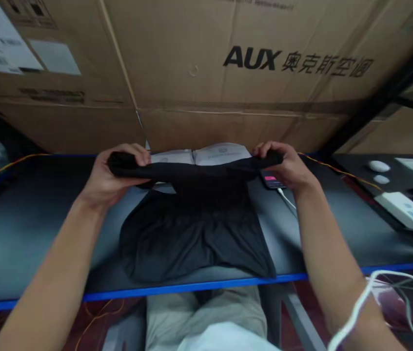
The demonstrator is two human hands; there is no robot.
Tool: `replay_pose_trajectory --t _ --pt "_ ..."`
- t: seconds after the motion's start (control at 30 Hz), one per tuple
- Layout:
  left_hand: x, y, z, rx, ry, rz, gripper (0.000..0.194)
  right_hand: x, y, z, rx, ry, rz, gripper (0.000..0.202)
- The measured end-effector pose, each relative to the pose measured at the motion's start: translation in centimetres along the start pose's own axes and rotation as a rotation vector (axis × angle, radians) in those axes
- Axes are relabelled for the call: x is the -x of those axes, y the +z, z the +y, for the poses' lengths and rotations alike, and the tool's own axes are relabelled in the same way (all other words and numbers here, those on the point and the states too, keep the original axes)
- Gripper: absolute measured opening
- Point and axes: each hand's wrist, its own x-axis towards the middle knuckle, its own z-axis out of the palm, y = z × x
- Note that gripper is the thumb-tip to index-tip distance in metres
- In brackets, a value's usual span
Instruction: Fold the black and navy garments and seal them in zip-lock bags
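A black cloth garment (pixel 199 239) lies on the dark table (pixel 19 234), its lower part spread near the front edge. Its far edge is lifted and stretched sideways between both hands. My left hand (pixel 118 170) is closed on the bunched left end, fingers on top and thumb beneath. The right end is pinched in my right hand (pixel 279 163). Behind the raised edge, white printed packets (pixel 223 153) show in part. Close to my right hand, a phone (pixel 272 180) with a white cable lies partly covered.
A large cardboard box (pixel 191 63) stands along the table's back. Black frame posts (pixel 374 97) rise at both sides. On the right surface are a white box (pixel 407 209) and a white mouse (pixel 379 166). A white cable (pixel 360 302) crosses near my right forearm.
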Motion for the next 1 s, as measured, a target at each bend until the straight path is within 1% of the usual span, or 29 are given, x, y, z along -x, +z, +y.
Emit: replay_pose_trajectory --t 0.03,0.07,0.1,0.17,0.2,0.23,0.27,0.3,0.37,0.4,0.47,0.53,0.63,0.67,0.7,0.73,0.8,0.83,0.87,0.9,0.93,1.0 --pt "0.1 -0.3 0.5 -0.034 0.008 -0.082 0.021 0.2 -0.5 -0.4 0.027 -0.001 -0.043 0.032" --pt "0.1 -0.6 1.0 -0.07 -0.023 -0.203 0.021 0.4 -1.0 -0.8 0.066 0.009 -0.122 0.033" --pt "0.2 -0.9 1.4 -0.099 -0.094 -0.363 0.024 0.6 -1.4 -1.2 0.105 0.031 -0.237 0.034" --pt "0.2 -1.1 2.1 -0.121 -0.312 -0.737 0.04 0.9 -2.1 -1.8 0.144 0.117 -0.577 0.04" --pt "0.2 -1.0 2.1 -0.129 -0.411 -0.891 0.048 1.0 -2.2 -2.0 0.132 0.166 -0.728 0.047" --pt "0.2 -0.7 1.9 -0.159 -0.479 -0.992 0.052 1.0 -2.2 -2.1 0.109 0.218 -0.841 0.054" --pt "0.3 -0.3 1.5 -0.225 -0.503 -1.035 0.053 1.0 -1.9 -2.0 0.089 0.267 -0.908 0.058" --pt "0.4 0.3 0.9 -0.326 -0.487 -1.031 0.05 1.0 -1.5 -1.8 0.088 0.321 -0.945 0.06" --pt "0.8 1.5 -0.5 -0.589 -0.395 -0.931 0.046 0.9 -0.1 -1.2 0.147 0.442 -0.983 0.057" --pt "1.1 2.1 -1.2 -0.707 -0.349 -0.9 0.046 0.8 0.8 -0.7 0.206 0.515 -1.01 0.056" --pt "1.5 2.9 -2.3 -0.85 -0.293 -0.905 0.041 0.9 2.5 0.2 0.31 0.601 -1.052 0.055" --pt "1.7 3.3 -2.7 -0.868 -0.274 -0.958 0.032 1.0 3.9 0.9 0.416 0.623 -1.087 0.055" --pt "1.5 3.1 -2.0 -0.773 -0.234 -0.975 0.022 1.2 5.1 1.2 0.476 0.591 -1.132 0.05" --pt "1.4 3.0 -1.5 -0.719 -0.226 -0.98 0.022 1.2 5.2 1.1 0.477 0.561 -1.118 0.047" --pt "1.2 2.8 -0.9 -0.649 -0.229 -1.0 0.021 1.1 5.3 1.0 0.483 0.52 -1.076 0.044" --pt "1.2 2.6 -0.4 -0.561 -0.243 -1.038 0.019 1.0 5.2 0.9 0.5 0.467 -1.005 0.041" --pt "1.0 2.4 0.5 -0.385 -0.29 -1.113 0.02 0.8 4.7 0.8 0.602 0.336 -0.814 0.037" --pt "1.0 2.4 0.7 -0.334 -0.311 -1.117 0.021 0.6 4.4 0.9 0.686 0.27 -0.727 0.036" --pt "1.0 2.4 0.6 -0.328 -0.326 -1.085 0.022 0.5 4.1 1.0 0.77 0.218 -0.666 0.036" --pt "1.0 2.5 0.4 -0.362 -0.34 -1.027 0.023 0.4 3.7 1.1 0.839 0.185 -0.634 0.037" --pt "1.0 2.7 0.0 -0.413 -0.357 -0.959 0.025 0.3 3.4 1.3 0.89 0.177 -0.632 0.036" --pt "1.1 3.0 -1.4 -0.503 -0.416 -0.845 0.034 0.1 2.7 1.6 0.933 0.21 -0.674 0.034"
